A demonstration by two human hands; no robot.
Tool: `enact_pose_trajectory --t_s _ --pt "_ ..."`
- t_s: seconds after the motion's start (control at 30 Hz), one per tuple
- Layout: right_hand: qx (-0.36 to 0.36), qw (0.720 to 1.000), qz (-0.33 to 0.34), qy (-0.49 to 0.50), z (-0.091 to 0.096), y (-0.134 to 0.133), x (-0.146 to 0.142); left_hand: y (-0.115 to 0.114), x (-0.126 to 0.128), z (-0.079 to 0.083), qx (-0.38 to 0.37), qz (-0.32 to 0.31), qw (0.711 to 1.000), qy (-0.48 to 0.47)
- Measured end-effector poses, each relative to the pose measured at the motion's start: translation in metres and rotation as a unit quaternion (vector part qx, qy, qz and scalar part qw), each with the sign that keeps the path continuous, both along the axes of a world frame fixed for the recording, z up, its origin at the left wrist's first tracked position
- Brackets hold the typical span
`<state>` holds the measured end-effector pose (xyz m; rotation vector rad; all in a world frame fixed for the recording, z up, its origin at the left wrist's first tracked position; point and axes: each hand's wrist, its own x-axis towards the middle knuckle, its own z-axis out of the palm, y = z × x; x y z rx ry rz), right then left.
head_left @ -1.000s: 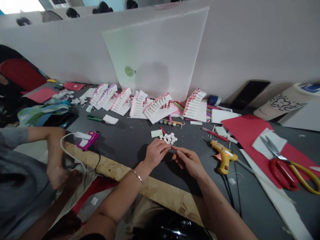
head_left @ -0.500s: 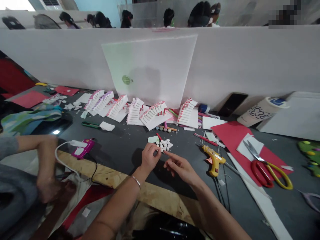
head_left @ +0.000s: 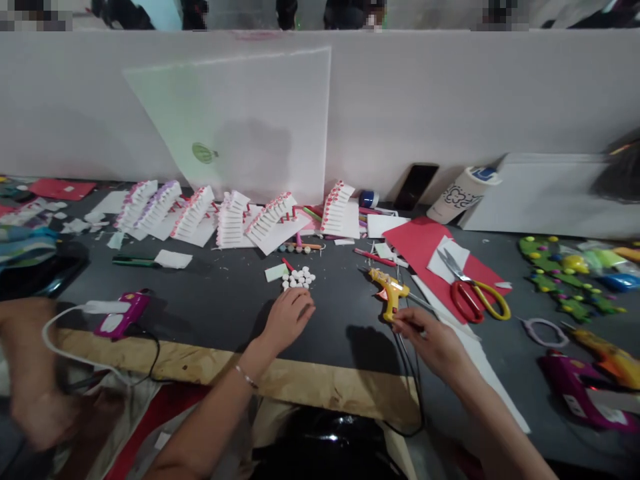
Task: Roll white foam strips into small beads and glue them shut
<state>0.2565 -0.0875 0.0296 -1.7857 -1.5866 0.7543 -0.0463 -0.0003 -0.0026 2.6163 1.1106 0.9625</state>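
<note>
My left hand [head_left: 289, 315] hovers by a small heap of white round pieces [head_left: 299, 277], its fingers curled together. What they hold, if anything, is hidden. My right hand [head_left: 431, 339] pinches the lower end of the yellow glue gun's handle [head_left: 389, 309]. The glue gun [head_left: 391, 287] lies on its side with its nozzle toward the upper left and a clear glue stick out of its back. Beside the heap are a pale green card [head_left: 276, 273] and a small red stick [head_left: 287, 265].
White folded paper pieces with pink and red tips [head_left: 231, 220] line the back. Red-and-yellow scissors [head_left: 470, 288] lie on red paper [head_left: 415, 241] at right. A cup [head_left: 457, 197] and a phone [head_left: 416, 187] lean by the partition. A purple device [head_left: 123, 315] and another person's arm [head_left: 31, 360] are at left.
My right hand has moved from beside the white pieces rightward to the glue gun's handle. My left hand has drawn slightly back from the heap. The view has turned right and down.
</note>
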Motion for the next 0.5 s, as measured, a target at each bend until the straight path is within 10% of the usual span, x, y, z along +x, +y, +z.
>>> enact_pose_trajectory --t_s 0.27,0.5 --pt "0.015 0.957 -0.121 -0.264 -0.008 0.038 0.107 -0.028 0.004 0.014 -0.017 0.028 0.999 0.027" --pt "-0.002 0.912 -0.043 -0.409 -0.031 0.087 0.127 -0.057 0.000 0.004 -0.020 0.085 0.996 0.020"
